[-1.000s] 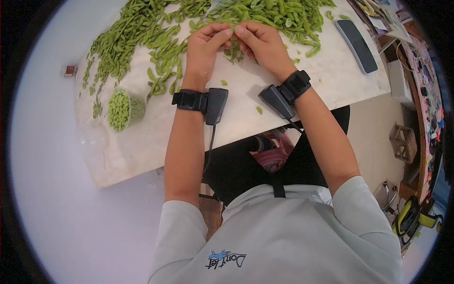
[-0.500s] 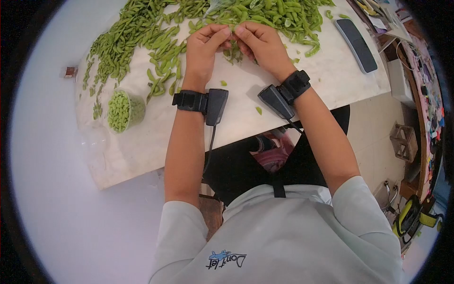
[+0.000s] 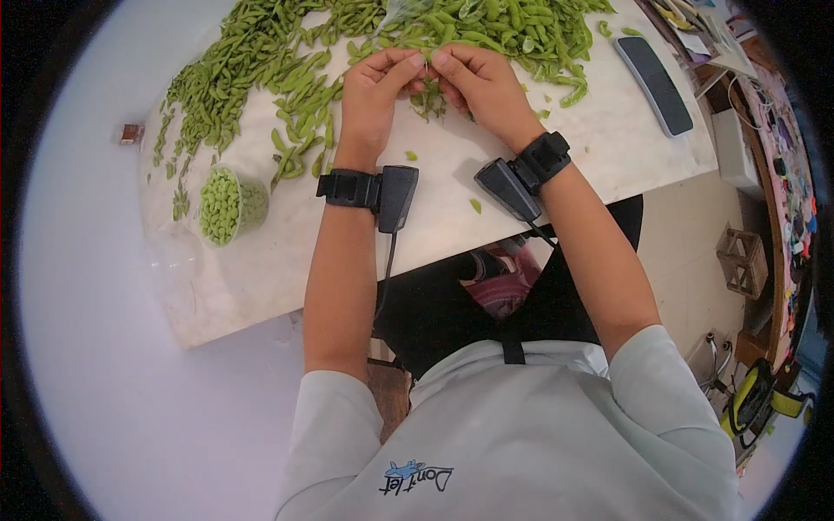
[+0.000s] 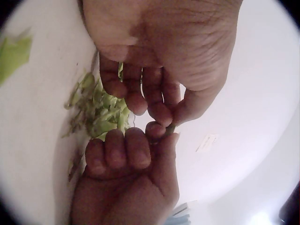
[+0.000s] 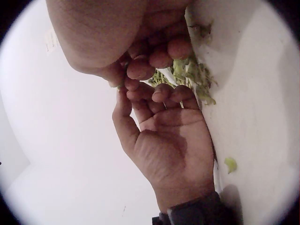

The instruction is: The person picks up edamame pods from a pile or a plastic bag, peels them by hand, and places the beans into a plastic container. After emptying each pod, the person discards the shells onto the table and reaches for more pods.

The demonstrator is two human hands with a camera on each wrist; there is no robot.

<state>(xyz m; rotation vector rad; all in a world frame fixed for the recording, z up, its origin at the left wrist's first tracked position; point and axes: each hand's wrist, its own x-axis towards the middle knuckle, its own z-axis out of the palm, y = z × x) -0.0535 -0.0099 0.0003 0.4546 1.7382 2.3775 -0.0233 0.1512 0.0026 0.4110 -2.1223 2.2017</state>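
Both hands meet above the table in the head view, thumbs and index fingertips nearly touching. The left hand and the right hand pinch a small green pod between them. In the left wrist view the pod shows as a dark green bit at the fingertips; most of it is hidden. The remaining fingers of both hands are curled loosely. Behind and below the fingers lies a small heap of green shells. A clear cup filled with shelled green beans stands left of the left forearm.
Piles of green pods spread over the far and left parts of the white table. A clear plastic bag lies among them. A phone-like device rests at the right, and small shell bits lie near the front edge.
The hands stay almost in place, with only slight shifts of the fingertips at the pod. The cup and the piles have not moved on the table.
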